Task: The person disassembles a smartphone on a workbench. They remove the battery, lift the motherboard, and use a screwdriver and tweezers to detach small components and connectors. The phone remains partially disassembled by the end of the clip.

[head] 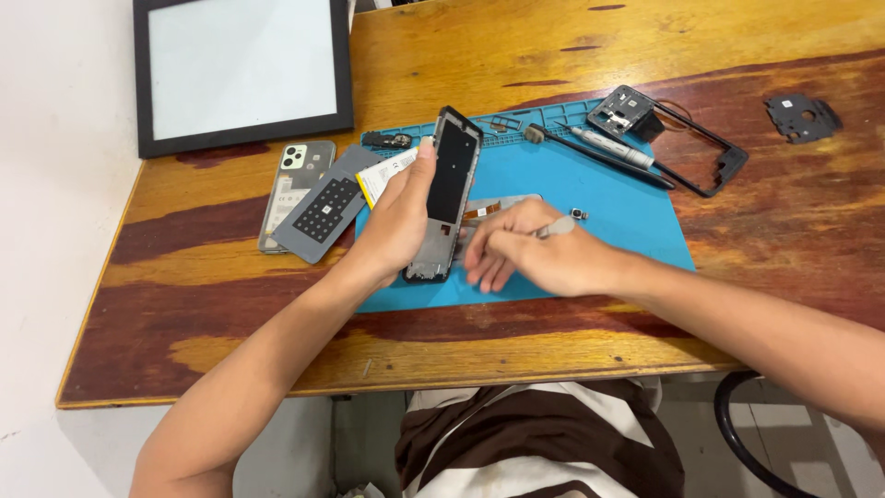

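Nearby, phone frame (pixel 708 152), screwdriver (pixel 613 148), back cover (pixel 295 189).

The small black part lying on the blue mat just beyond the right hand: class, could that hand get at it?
Probably yes: the small black part lies uncovered beside the right hand, though it holds a metal tool.

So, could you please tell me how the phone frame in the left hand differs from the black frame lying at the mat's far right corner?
The phone frame is held tilted up off the mat by the left hand; the black frame lies flat, untouched. The held one has a solid dark middle; the other is open. Both are dismantled phone parts.
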